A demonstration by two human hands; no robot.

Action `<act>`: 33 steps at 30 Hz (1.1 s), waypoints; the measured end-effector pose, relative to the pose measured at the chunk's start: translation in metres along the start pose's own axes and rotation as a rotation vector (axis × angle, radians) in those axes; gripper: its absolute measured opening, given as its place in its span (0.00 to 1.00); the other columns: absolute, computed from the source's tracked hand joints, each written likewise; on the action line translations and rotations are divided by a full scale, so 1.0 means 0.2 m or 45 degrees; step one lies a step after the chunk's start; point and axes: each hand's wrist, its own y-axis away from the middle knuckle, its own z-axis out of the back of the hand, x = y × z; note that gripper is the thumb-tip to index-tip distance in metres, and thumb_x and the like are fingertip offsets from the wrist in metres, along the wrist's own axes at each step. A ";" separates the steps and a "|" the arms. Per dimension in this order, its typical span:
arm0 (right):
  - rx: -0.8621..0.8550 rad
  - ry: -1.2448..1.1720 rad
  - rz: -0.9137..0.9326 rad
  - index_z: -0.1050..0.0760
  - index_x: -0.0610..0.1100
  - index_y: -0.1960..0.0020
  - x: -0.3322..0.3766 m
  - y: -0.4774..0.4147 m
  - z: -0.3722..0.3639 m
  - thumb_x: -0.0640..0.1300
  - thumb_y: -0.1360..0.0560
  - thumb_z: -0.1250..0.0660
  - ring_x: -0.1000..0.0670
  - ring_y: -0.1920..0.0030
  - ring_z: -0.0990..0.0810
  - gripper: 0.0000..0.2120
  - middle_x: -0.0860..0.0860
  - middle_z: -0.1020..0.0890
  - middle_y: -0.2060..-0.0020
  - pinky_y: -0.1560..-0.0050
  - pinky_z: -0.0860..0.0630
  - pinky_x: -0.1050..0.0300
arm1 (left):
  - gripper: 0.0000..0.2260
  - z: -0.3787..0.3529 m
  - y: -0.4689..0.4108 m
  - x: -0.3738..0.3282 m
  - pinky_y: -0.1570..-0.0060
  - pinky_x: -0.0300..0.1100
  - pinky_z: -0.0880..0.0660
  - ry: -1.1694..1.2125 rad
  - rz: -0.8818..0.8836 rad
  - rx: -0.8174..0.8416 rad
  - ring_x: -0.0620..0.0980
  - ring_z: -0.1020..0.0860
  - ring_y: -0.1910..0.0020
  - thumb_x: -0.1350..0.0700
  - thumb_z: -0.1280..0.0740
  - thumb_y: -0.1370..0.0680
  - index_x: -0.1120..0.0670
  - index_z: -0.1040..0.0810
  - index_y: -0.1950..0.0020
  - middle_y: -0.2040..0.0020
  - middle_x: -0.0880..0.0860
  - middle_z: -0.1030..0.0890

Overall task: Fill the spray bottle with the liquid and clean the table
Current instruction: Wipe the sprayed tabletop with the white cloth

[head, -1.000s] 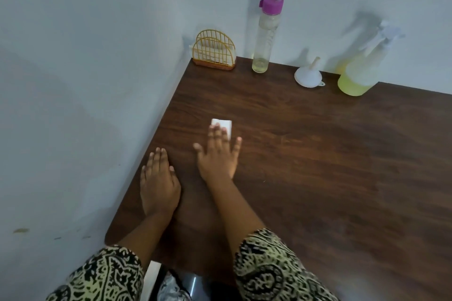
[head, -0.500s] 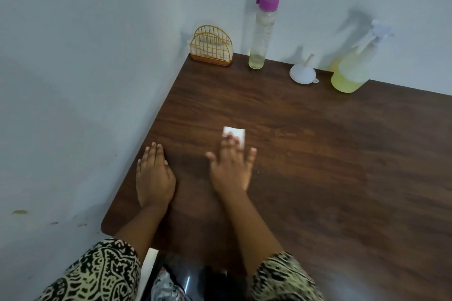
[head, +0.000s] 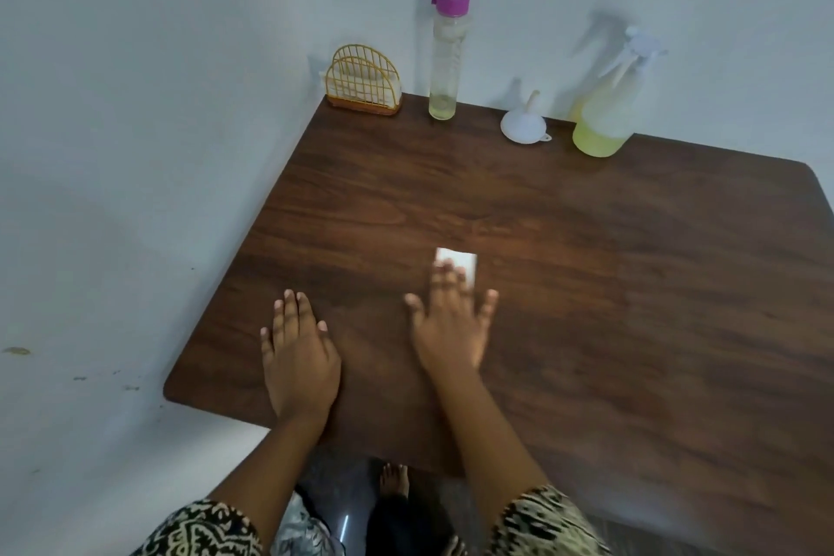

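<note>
My right hand (head: 451, 325) lies flat with spread fingers pressing a folded white tissue (head: 459, 263) onto the dark wooden table (head: 632, 307), near its middle. My left hand (head: 300, 357) rests palm down on the table near the left front corner, holding nothing. The spray bottle (head: 607, 113) with yellow liquid in its lower part stands against the back wall at the right. A tall clear bottle (head: 444, 54) with a purple cap and a little liquid at the bottom stands at the back. A white funnel (head: 523, 124) lies mouth down between them.
A yellow wire napkin holder (head: 364, 81) with tissues sits in the back left corner. Pale walls border the table at the back and left. The table's rounded front left corner (head: 173, 388) is near my left hand. Bare feet show on the floor below.
My right hand has slid the tissue to the right across the table. My left hand has stayed planted in place.
</note>
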 end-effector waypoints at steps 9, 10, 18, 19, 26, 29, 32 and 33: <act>-0.001 -0.047 -0.083 0.59 0.43 0.22 0.08 0.06 0.00 0.61 0.20 0.50 0.49 0.22 0.56 0.36 0.47 0.53 0.22 0.28 0.67 0.42 | 0.24 0.04 0.04 0.00 0.26 0.59 0.53 0.148 0.239 -0.086 0.55 0.44 0.22 0.58 0.43 0.19 0.60 0.41 0.23 0.23 0.58 0.39; 0.030 -0.083 0.045 0.59 0.43 0.22 0.21 0.06 -0.04 0.60 0.20 0.50 0.49 0.22 0.56 0.36 0.47 0.53 0.22 0.28 0.69 0.43 | 0.23 0.04 0.05 0.01 0.26 0.59 0.54 0.171 0.256 -0.101 0.53 0.44 0.22 0.59 0.44 0.19 0.60 0.40 0.23 0.23 0.57 0.38; 0.013 -0.039 0.066 0.59 0.45 0.22 0.18 0.08 -0.06 0.60 0.20 0.53 0.51 0.22 0.57 0.33 0.50 0.54 0.22 0.31 0.73 0.43 | 0.22 0.04 0.07 0.03 0.26 0.59 0.54 0.222 0.255 -0.161 0.52 0.41 0.23 0.63 0.42 0.21 0.59 0.35 0.25 0.24 0.56 0.35; -0.004 -0.025 -0.033 0.60 0.44 0.22 0.10 0.10 -0.04 0.61 0.20 0.54 0.51 0.22 0.58 0.34 0.50 0.55 0.22 0.30 0.71 0.42 | 0.22 0.04 0.07 0.03 0.26 0.59 0.54 0.225 0.250 -0.163 0.53 0.41 0.23 0.63 0.42 0.21 0.59 0.35 0.25 0.24 0.56 0.35; 0.102 -0.063 0.194 0.60 0.43 0.22 0.42 0.08 -0.09 0.59 0.19 0.53 0.49 0.22 0.59 0.33 0.48 0.56 0.22 0.32 0.74 0.44 | 0.23 0.04 0.05 0.03 0.26 0.57 0.54 0.200 0.215 -0.126 0.52 0.44 0.22 0.63 0.44 0.20 0.59 0.36 0.25 0.23 0.56 0.37; 0.195 0.011 0.469 0.56 0.44 0.22 0.58 0.05 -0.12 0.59 0.19 0.54 0.50 0.22 0.58 0.32 0.48 0.53 0.22 0.32 0.75 0.44 | 0.23 0.05 0.04 0.04 0.26 0.56 0.53 0.219 0.244 -0.138 0.51 0.43 0.22 0.63 0.44 0.21 0.59 0.35 0.25 0.23 0.55 0.37; 0.153 0.027 0.458 0.55 0.47 0.22 0.46 0.01 -0.11 0.59 0.19 0.55 0.51 0.22 0.58 0.30 0.51 0.53 0.22 0.32 0.75 0.44 | 0.24 0.05 0.05 0.03 0.26 0.56 0.53 0.160 0.216 -0.129 0.51 0.44 0.22 0.62 0.44 0.21 0.59 0.36 0.25 0.23 0.54 0.38; 0.115 0.008 0.367 0.56 0.47 0.21 0.37 0.02 -0.10 0.59 0.19 0.55 0.51 0.22 0.58 0.31 0.51 0.53 0.22 0.32 0.74 0.43 | 0.24 0.05 0.05 0.03 0.26 0.57 0.52 0.155 0.217 -0.131 0.51 0.44 0.22 0.62 0.44 0.21 0.58 0.36 0.24 0.23 0.54 0.38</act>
